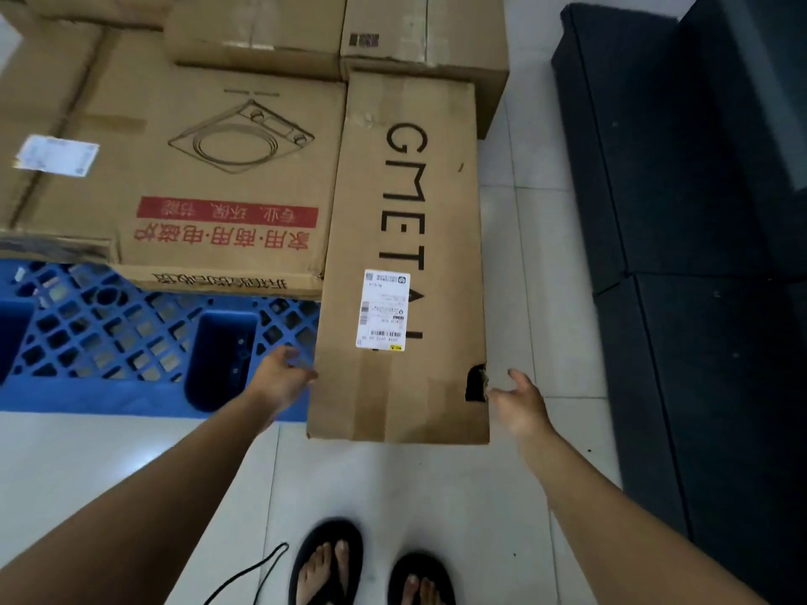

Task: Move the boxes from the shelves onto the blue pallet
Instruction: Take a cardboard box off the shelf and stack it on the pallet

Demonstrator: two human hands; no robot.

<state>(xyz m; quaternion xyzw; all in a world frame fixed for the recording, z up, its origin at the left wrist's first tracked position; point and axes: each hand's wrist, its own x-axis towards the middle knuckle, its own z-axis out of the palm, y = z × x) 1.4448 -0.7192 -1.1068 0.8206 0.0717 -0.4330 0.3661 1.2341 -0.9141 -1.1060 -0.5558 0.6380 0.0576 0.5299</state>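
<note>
A long cardboard box (406, 238) with black lettering and a white label lies at the right end of the blue pallet (109, 342), its near end sticking out over the floor. My left hand (284, 377) is at the box's near left edge, fingers apart. My right hand (519, 403) hovers by the near right corner, beside a torn hole, fingers spread. Whether either hand touches the box I cannot tell. A wide box (209, 176) with red print and a cooker drawing lies on the pallet to the left.
More cardboard boxes (393, 28) are stacked at the back of the pallet. Dark blocks (681, 238) stand along the right side. White tiled floor (393, 486) is under me, with my feet in black sandals (371, 565) and a black cord (257, 574).
</note>
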